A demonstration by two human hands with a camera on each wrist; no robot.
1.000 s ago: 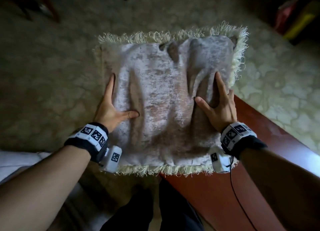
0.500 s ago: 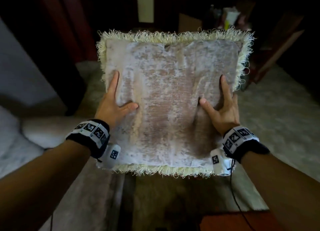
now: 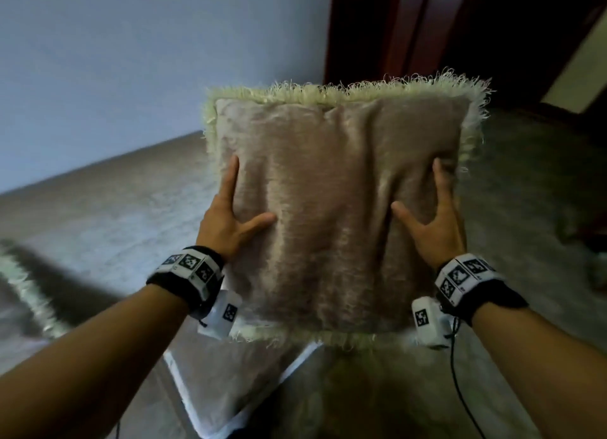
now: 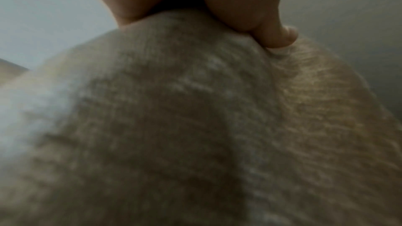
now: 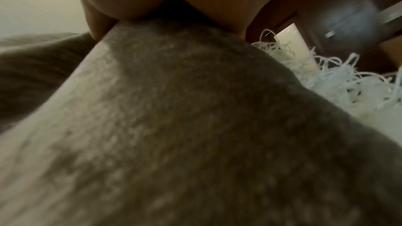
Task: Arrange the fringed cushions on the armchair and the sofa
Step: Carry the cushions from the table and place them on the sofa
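Note:
A square beige cushion with a pale fringe all round is held up in front of me, its face toward me. My left hand grips its left side, thumb and forefinger on the front. My right hand grips the right side the same way; the other fingers of both are hidden behind it. In the left wrist view the thumb presses into the cushion fabric. The right wrist view shows the fabric and the fringe. A beige sofa stretches behind and to the left.
A second fringed cushion lies on the sofa at the far left. A pale wall rises behind the sofa. Dark wooden panels stand at the back right. More beige upholstery lies to the right of the held cushion.
The view has swung from the carpet and a red-brown table up to the sofa and wall. Both hands keep the same hold on the cushion, which is carried along.

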